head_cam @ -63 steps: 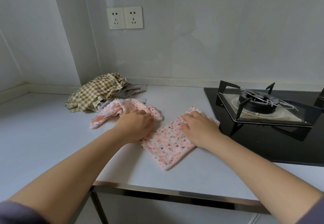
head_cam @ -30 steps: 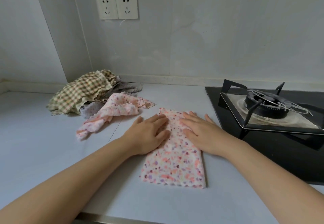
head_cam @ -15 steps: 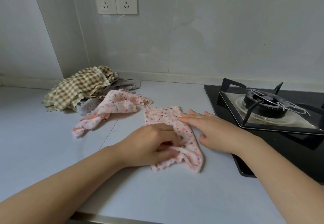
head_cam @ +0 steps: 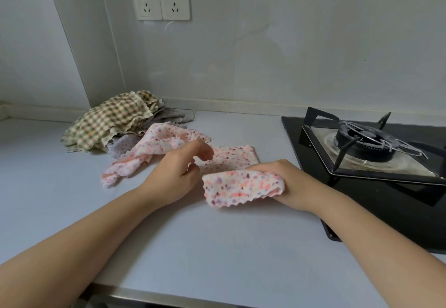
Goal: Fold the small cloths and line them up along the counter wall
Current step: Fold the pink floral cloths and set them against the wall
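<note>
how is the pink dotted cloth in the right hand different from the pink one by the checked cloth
The held cloth is partly folded, its near end lifted by the right hand; the other pink cloth lies crumpled on the counter. The held cloth sits nearer the stove; the other lies beside the checked cloth. Both are pink, dotted, wavy-edged.

Grips the raised near fold of the pink spotted cloth (head_cam: 241, 185) in the right hand (head_cam: 293, 182). Keeps the left hand (head_cam: 173, 175) loosely curled at its 9 o'clock. Shows a crumpled pink cloth (head_cam: 144, 153) and a checked cloth (head_cam: 108, 124) at 10 o'clock, and a gas stove (head_cam: 366, 143) at 3 o'clock.
</note>
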The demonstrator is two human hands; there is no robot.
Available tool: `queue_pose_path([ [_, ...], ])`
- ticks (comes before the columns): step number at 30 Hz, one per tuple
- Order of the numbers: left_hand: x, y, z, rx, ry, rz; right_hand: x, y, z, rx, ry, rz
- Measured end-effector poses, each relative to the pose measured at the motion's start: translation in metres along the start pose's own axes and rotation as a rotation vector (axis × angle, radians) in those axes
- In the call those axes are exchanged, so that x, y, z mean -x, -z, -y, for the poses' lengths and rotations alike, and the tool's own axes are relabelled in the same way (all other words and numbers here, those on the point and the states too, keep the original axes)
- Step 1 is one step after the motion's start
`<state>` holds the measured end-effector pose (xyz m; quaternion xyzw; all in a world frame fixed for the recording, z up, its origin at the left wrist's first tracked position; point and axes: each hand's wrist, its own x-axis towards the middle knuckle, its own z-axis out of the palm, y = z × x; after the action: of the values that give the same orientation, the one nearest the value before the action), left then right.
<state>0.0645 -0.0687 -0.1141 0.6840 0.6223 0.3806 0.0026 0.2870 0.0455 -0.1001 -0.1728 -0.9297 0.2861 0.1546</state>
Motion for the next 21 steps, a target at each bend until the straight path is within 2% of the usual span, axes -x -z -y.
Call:
queue_pose_path([
  [5,0.003,0.003,-0.004,-0.004,-0.183,0.201,-0.002,0.000,-0.006,-0.053,-0.018,-0.111],
  [12,0.002,-0.014,-0.008,-0.060,-0.170,0.072,-0.005,0.000,-0.010,-0.141,0.003,-0.282],
  [15,0.000,-0.014,-0.005,0.081,-0.008,0.078,-0.007,0.003,-0.006,-0.306,-0.052,-0.394],
  [18,-0.002,-0.016,-0.012,0.359,0.229,0.057,-0.010,0.003,-0.002,-0.540,-0.179,-0.472],
  [21,-0.006,-0.022,-0.024,0.541,0.430,0.042,-0.013,-0.001,-0.002,-0.639,-0.316,-0.473],
])
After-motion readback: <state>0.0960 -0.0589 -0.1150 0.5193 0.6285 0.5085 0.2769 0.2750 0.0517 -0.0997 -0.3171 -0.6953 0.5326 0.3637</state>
